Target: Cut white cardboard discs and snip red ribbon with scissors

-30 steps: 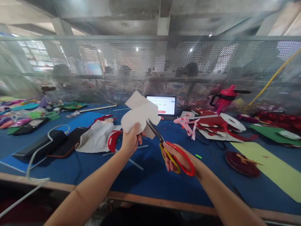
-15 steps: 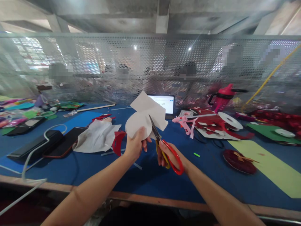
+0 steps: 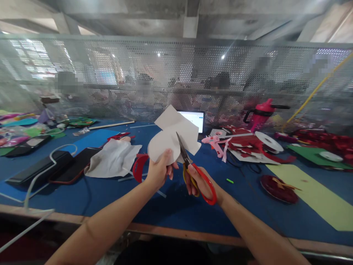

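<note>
My left hand (image 3: 159, 170) is closed on the lower edge of a white paper sheet (image 3: 171, 137) and holds it up above the blue table (image 3: 176, 206). The sheet has a rounded lobe on the left and square corners above and to the right. My right hand (image 3: 198, 182) is closed in the red and yellow handles of a pair of scissors (image 3: 196, 172). The dark blades point up and left and lie against the paper's right part.
A tablet (image 3: 195, 120) with a timer stands behind the paper. White cloth (image 3: 113, 159), dark phones (image 3: 74, 167) and a white cable (image 3: 41, 173) lie left. Red and pink scraps (image 3: 245, 145), tape rolls (image 3: 268, 141), a pink bottle (image 3: 261, 114) and yellow-green sheet (image 3: 311, 195) lie right. A perforated screen (image 3: 176, 77) backs the table.
The scissors moved left and closer to my left hand, blades now lying across the paper. The paper turned slightly and the hands drew together.
</note>
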The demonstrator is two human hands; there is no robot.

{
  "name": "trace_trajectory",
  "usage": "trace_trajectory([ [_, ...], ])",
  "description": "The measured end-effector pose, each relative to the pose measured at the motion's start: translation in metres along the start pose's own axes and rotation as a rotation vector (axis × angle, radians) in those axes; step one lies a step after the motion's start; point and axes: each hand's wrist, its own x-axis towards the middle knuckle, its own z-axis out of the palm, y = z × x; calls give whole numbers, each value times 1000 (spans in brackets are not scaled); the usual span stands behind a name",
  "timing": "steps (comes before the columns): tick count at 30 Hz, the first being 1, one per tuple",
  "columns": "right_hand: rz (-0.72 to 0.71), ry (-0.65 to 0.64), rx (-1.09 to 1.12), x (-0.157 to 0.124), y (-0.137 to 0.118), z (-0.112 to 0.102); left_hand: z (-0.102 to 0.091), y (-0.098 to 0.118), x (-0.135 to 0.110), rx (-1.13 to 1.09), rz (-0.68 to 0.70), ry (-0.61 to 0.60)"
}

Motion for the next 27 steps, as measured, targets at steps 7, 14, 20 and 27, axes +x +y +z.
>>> trace_trajectory([
  [7,2,14,-26,-2,-3,1,-1,0,0,13,-11,-20],
  [14,-6,30,-33,-1,-6,1,-4,-2,2,24,-8,-41],
  [20,-10,34,-38,0,-7,-8,-7,2,5,29,-28,-83],
  [27,-28,7,-24,0,0,-8,-6,6,5,20,-49,-92],
])
